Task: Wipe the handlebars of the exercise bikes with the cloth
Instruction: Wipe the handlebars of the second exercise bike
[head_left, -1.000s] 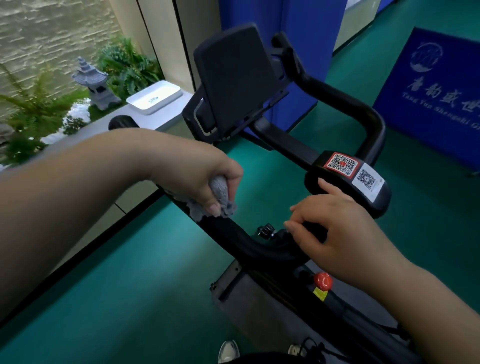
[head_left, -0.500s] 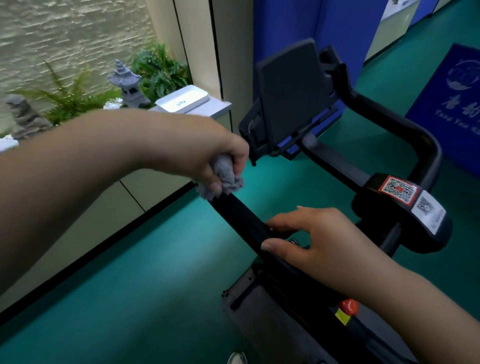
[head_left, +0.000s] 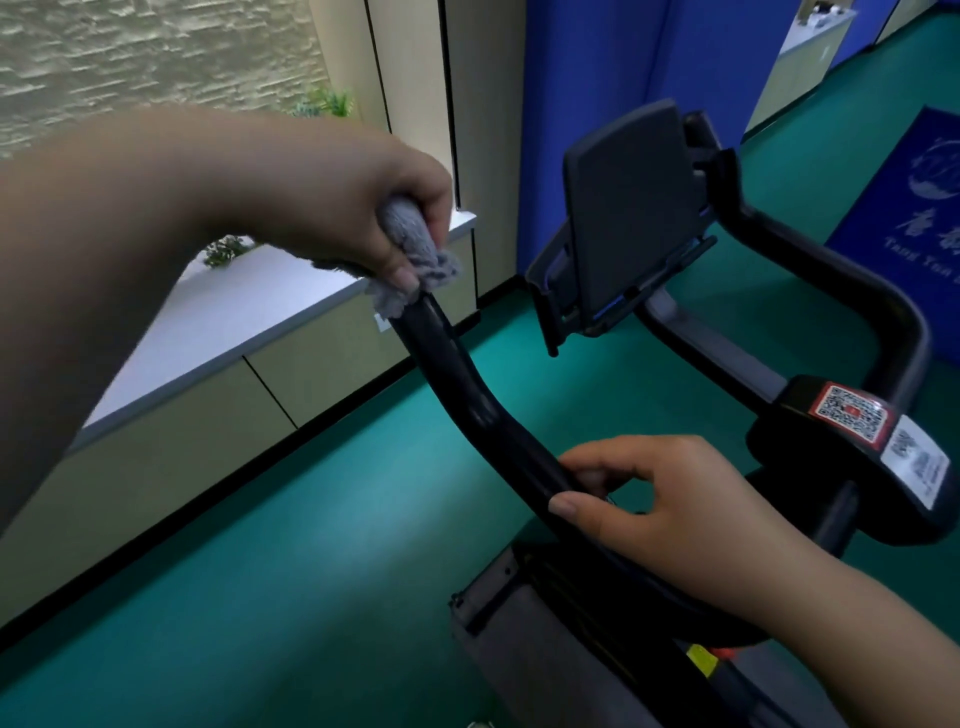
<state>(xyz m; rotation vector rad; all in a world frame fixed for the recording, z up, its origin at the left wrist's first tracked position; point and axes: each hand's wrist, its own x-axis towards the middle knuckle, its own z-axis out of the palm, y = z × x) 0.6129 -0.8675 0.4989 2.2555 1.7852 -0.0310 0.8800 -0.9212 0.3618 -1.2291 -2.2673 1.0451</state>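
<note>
A black exercise-bike handlebar curves from the centre stem up to the left. My left hand is closed around a crumpled grey cloth and presses it over the far end of that left bar. My right hand rests on the lower part of the same bar near the stem, fingers curled over it. The right handlebar loops round at the right. A dark tablet holder stands between the bars.
A pad with QR stickers sits at the right of the stem. A low beige cabinet with a white top runs along the left wall. Blue wall panels and a blue banner stand behind on the green floor.
My left hand has slid the cloth outward along the left bar to its end. My right hand has shifted along the bar near the stem. The view has swung left.
</note>
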